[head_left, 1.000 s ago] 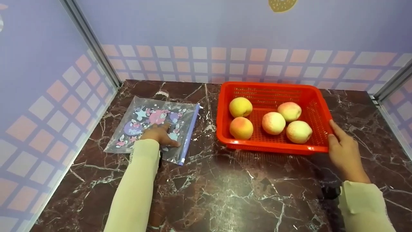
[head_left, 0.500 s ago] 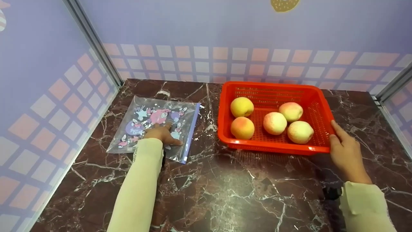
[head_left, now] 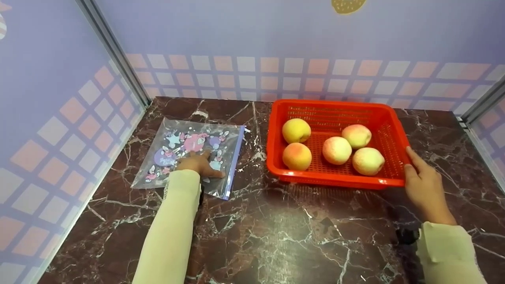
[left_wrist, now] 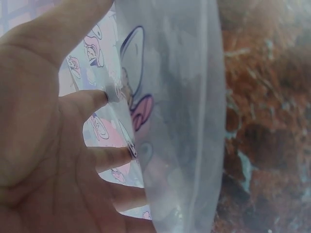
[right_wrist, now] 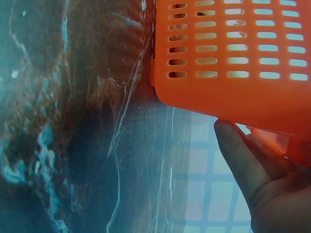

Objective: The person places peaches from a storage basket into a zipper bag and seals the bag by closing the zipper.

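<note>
Bright in head view, with whitish glare on table (head_left: pixel 282 240); hazy and softly blurred around bag (left_wrist: pixel 177 121) in left wrist view.

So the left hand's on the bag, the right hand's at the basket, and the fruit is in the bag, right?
Not quite: the head view shows the fruit in the basket, not the bag. The left hand is on the bag and the right hand at the basket.
</note>
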`<action>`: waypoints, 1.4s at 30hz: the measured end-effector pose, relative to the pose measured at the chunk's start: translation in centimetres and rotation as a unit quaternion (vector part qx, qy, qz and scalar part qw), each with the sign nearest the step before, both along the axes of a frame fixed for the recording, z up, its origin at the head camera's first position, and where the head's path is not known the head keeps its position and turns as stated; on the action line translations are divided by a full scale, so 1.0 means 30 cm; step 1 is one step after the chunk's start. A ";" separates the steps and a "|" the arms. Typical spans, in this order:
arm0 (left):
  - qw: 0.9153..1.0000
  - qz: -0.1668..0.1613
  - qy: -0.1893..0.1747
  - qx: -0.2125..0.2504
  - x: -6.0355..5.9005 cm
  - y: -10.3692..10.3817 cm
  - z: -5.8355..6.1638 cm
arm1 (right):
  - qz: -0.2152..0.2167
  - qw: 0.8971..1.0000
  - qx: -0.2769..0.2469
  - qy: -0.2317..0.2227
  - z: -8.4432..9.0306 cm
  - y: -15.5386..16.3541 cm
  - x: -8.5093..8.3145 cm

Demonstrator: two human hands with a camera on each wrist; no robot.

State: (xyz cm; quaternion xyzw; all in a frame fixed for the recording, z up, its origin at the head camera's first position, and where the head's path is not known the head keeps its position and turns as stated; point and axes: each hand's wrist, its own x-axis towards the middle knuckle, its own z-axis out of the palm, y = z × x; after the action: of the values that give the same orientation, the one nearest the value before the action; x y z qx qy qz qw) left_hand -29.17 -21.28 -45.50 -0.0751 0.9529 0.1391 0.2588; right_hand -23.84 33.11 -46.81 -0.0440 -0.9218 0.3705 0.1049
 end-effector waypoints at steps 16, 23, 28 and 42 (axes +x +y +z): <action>1.000 0.007 0.016 0.022 0.019 -0.009 0.006 | 0.004 1.000 0.006 -0.002 0.001 -0.002 -0.003; 0.998 0.011 0.037 0.042 0.027 -0.024 0.000 | 0.011 1.000 0.004 0.000 -0.002 -0.001 -0.002; 0.998 0.009 0.043 0.048 0.029 -0.032 -0.011 | 0.012 1.000 0.009 0.002 0.001 0.000 -0.002; 0.998 0.001 0.052 0.032 0.027 -0.031 -0.014 | 0.014 1.000 0.015 0.008 0.005 -0.001 0.002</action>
State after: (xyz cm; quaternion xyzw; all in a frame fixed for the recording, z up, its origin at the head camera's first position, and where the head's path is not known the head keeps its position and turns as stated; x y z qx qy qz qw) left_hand -28.37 -22.22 -45.92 -0.0603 0.9601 0.1737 0.2108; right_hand -23.78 33.09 -46.67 -0.0267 -0.9268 0.3588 0.1079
